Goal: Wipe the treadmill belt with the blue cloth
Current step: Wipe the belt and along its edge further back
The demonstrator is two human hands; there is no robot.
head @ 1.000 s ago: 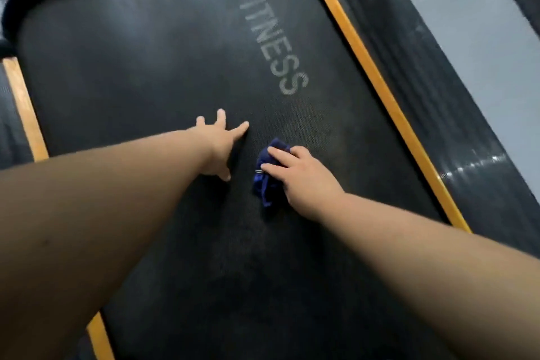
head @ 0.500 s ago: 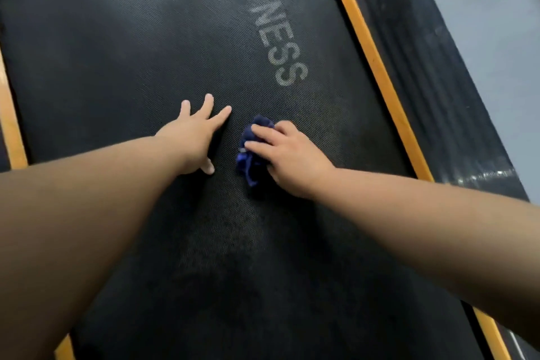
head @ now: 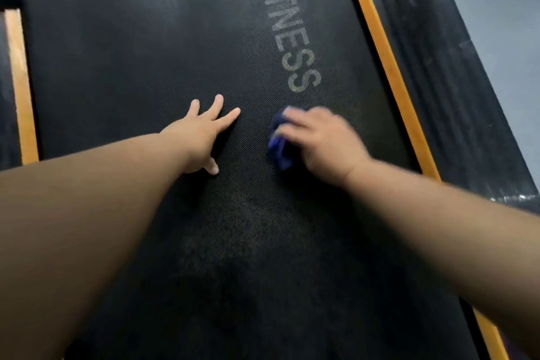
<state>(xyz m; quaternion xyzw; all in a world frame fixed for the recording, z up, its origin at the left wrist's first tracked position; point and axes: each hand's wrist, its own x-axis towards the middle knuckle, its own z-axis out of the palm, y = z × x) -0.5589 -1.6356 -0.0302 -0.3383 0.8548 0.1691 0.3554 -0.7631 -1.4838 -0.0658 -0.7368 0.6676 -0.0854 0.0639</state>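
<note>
The black treadmill belt [head: 122, 61] fills most of the view, with the word FITNESS printed on it in grey. My right hand [head: 324, 143] presses a bunched blue cloth [head: 279, 146] onto the belt just below the last letter; most of the cloth is hidden under the palm, and the hand is blurred. My left hand [head: 201, 134] lies flat on the belt to the left of the cloth, fingers spread, holding nothing. A gap of bare belt separates the two hands.
Orange strips border the belt on the right [head: 388, 67] and on the left [head: 20, 88]. Beyond the right strip runs a black ribbed side rail [head: 455, 102], then grey floor [head: 502, 9]. Dusty grey smudges mark the belt below the hands [head: 239, 231].
My right hand has slid the blue cloth to the right, away from my left hand, so the gap between the hands has widened. My left hand stays planted on the belt.
</note>
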